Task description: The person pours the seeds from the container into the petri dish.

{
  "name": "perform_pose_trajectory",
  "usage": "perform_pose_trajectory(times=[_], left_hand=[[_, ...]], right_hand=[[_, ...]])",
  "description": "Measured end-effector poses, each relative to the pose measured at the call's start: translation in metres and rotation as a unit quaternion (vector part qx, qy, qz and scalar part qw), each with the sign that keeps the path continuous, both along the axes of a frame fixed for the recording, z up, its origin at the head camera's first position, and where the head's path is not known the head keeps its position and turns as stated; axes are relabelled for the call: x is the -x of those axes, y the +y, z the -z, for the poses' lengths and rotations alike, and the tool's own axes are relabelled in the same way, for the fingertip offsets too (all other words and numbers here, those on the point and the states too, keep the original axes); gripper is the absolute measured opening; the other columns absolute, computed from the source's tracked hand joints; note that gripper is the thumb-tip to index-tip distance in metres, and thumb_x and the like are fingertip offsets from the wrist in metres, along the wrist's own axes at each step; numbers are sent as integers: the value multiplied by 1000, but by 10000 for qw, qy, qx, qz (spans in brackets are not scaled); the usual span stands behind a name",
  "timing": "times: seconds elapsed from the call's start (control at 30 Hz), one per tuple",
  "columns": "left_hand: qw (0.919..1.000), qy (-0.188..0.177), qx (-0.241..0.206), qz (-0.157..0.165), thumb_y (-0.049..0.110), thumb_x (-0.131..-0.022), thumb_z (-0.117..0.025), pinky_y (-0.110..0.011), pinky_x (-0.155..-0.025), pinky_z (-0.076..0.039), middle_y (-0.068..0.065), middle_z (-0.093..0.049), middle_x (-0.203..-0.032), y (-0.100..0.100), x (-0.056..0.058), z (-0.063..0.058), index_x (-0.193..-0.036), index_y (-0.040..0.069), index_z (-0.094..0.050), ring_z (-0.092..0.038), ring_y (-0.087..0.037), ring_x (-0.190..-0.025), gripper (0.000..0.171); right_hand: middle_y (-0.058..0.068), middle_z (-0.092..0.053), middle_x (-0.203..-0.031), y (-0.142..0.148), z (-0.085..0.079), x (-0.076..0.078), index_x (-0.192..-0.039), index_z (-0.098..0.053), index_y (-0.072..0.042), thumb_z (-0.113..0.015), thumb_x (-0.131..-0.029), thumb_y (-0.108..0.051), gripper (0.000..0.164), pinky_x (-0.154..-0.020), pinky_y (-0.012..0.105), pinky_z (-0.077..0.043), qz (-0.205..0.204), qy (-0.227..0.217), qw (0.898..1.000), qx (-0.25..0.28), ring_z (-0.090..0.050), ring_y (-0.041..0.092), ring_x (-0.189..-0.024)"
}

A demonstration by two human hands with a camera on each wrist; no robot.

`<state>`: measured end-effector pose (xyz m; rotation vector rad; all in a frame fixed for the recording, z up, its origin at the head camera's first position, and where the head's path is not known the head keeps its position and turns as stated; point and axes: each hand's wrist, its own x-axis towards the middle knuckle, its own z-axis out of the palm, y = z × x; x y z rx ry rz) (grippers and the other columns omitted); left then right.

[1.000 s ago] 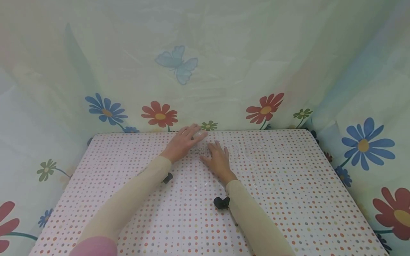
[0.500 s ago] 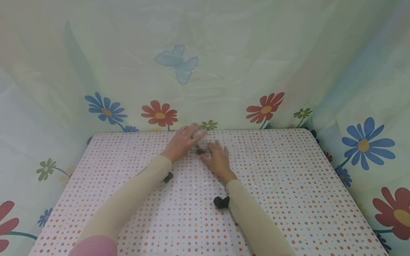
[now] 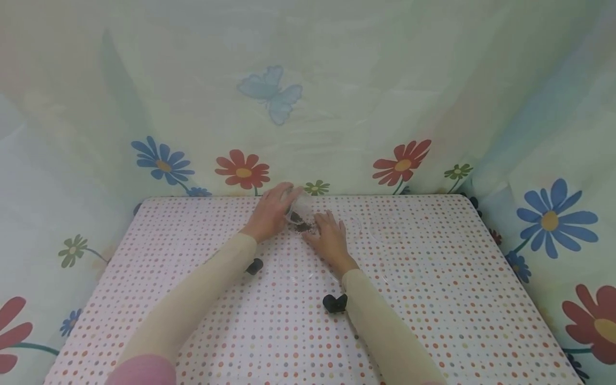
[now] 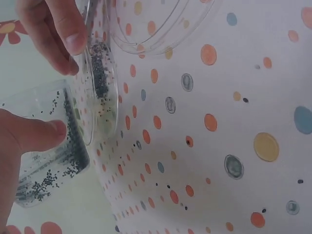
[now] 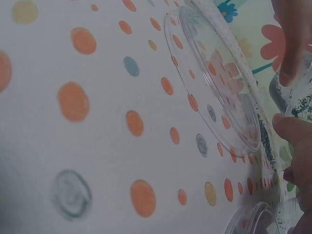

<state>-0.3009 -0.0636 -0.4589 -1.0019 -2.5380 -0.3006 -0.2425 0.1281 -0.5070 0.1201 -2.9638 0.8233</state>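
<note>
Holding a tilted cup point(image 4: 39, 100) of dark grains point(image 4: 100, 73) beside a shallow dish point(image 4: 110, 117), upper middle of the head view.

Left hand point(image 3: 269, 214): fingers curled round the cup. Right hand point(image 3: 332, 243): fingers bent at the dish's rim, apparently holding it lightly; firmness not shown. Step, as judged: pouring; a slow tilt, cup mouth low within the rim, dish held steady, should limit scatter, as loose specks dot the surface point(image 3: 231, 321). Materials: cup and dish in clear, hard-looking plastic; grains fine and dry-looking, some along the cup wall; second dish point(image 5: 211, 73), round, transparent, right of centre in the right wrist view; surface pale, with multicoloured dots.
</note>
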Motion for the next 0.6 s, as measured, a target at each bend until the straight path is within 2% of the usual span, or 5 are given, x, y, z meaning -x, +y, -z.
perform_pose_trajectory(times=[0.2,0.47,0.6], left_hand=[[9997,-137,-169,-145,13,-72,-84,-47,-112,-38,-12,-41,-146,-4,-1,-3,-151,17,-31,-41,-28,-136,95],[9990,-321,-213,-233,14,-73,-83,-47,-113,-38,-12,-40,-146,-8,-3,-5,-151,17,-29,-41,-27,-137,95],[9990,-286,-266,-206,16,-72,-85,-46,-113,-38,-11,-40,-147,-9,-2,-4,-151,17,-28,-40,-27,-137,97]], right_hand=[[9,-42,-152,2,0,1,-144,-43,-9,-62,-90,-47,69,-120,60,-9,-48,-9,10000,3,-19,31,-149],[9,-42,-152,2,0,2,-144,-43,-8,-63,-90,-47,70,-120,60,-9,-116,10,9999,-36,-19,31,-149],[9,-41,-153,1,-1,2,-144,-43,-8,-63,-90,-48,70,-121,59,-8,-113,-38,9999,-50,-18,30,-150]])
